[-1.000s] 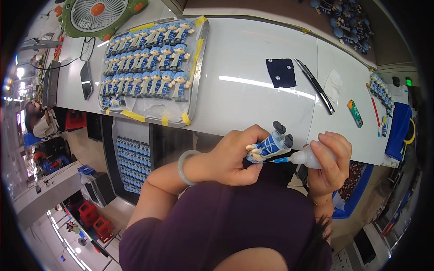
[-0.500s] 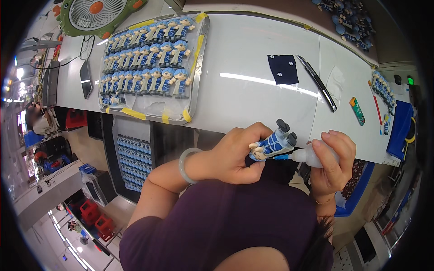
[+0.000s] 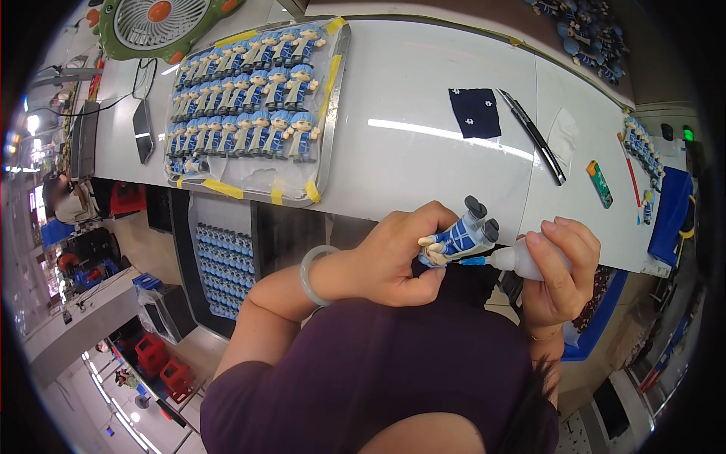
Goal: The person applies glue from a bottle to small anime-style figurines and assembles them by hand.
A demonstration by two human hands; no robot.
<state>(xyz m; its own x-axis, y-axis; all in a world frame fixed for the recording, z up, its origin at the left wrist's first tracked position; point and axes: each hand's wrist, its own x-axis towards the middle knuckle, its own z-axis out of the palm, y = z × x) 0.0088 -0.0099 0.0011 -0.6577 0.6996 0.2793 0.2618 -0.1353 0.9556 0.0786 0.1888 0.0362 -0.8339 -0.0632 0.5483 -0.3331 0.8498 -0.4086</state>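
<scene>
My left hand (image 3: 404,253) is closed around a small blue-and-white figurine (image 3: 461,236), which is tipped so its dark shoes point up and to the right. The figurine's head is mostly hidden in my fingers. My right hand (image 3: 563,268) grips a translucent squeeze bottle (image 3: 535,259) with a blue needle tip. That tip points left and reaches the lower side of the figurine; whether it touches cannot be made out. Both hands are just off the table's front edge. Further left, a tray (image 3: 330,113) edged with yellow tape carries rows of similar blue-haired figurines (image 3: 261,129).
On the white table (image 3: 408,83) lie a dark cloth square (image 3: 475,113), a black craft knife (image 3: 532,136), a white tissue (image 3: 561,135) and a green-orange lighter (image 3: 600,185). A green fan (image 3: 155,26) stands back left. More figurines (image 3: 643,155) lie at the right. A lower tray (image 3: 224,272) holds several more.
Very little differs. My right hand and the bottle have shifted slightly to the right, and the figurine is a touch higher and further right in my left hand.
</scene>
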